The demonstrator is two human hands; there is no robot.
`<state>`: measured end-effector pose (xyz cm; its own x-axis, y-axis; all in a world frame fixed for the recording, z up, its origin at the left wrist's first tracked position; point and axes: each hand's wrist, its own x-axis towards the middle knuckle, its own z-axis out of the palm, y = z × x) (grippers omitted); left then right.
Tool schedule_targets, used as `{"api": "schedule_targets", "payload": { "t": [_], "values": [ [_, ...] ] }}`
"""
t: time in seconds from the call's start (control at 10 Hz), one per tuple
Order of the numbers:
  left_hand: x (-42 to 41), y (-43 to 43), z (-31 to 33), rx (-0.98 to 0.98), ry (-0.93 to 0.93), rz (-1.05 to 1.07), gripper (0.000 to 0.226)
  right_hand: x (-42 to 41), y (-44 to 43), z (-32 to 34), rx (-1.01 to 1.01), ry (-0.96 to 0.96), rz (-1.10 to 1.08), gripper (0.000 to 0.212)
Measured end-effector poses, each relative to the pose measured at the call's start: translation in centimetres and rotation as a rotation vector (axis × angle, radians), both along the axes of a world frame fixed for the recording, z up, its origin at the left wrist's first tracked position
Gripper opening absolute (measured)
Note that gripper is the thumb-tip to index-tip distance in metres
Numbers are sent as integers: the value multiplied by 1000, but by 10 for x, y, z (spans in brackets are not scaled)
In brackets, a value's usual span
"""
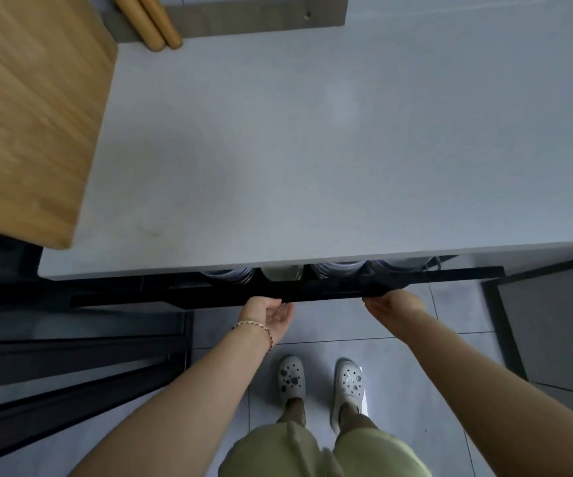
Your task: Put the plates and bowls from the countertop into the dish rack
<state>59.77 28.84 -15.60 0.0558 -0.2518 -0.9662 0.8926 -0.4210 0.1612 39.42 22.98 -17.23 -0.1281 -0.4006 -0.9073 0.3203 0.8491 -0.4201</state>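
The left hand point(271, 315) has its grip curled under the front of the black dish-rack drawer point(312, 294). The right hand point(393, 304) lies along the same edge, but I cannot tell whether it hooks it. Stacked bowls point(336, 268) already sit inside, beneath the table point(312, 149); hands spaced apart probably keep the drawer square.

The counter point(312, 149) looks smooth, matt and grey. The board point(27, 108) is wood. The drawer front point(312, 294) is shiny black. The floor point(398, 373) has smooth tiles.
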Motion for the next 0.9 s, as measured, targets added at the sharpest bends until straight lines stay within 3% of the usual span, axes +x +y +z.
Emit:
{"api": "schedule_targets", "payload": {
  "t": [0.4, 0.5, 0.6, 0.7, 0.8, 0.9],
  "values": [
    [-5, -51, 3, -61, -83, 131, 30, 2, -49, 2, -33, -169, 49, 44],
    [-5, -55, 5, -91, -128, 52, 42, -1, -54, 7, -32, -87, 264, 33],
    [-13, -48, 15, -30, -258, -479, 44, -9, -54, 23, 46, 24, 534, 22],
    [-26, -42, 38, 41, -427, -1107, 34, -15, -51, 46, 41, 228, 967, 18],
    [-28, -59, 57, -13, -794, -1464, 31, -14, -59, 77, -1, 405, 1367, 27],
    [-22, -76, 94, -49, -1014, -1534, 37, -14, -72, 124, -164, 608, 1623, 19]
  ]
}}
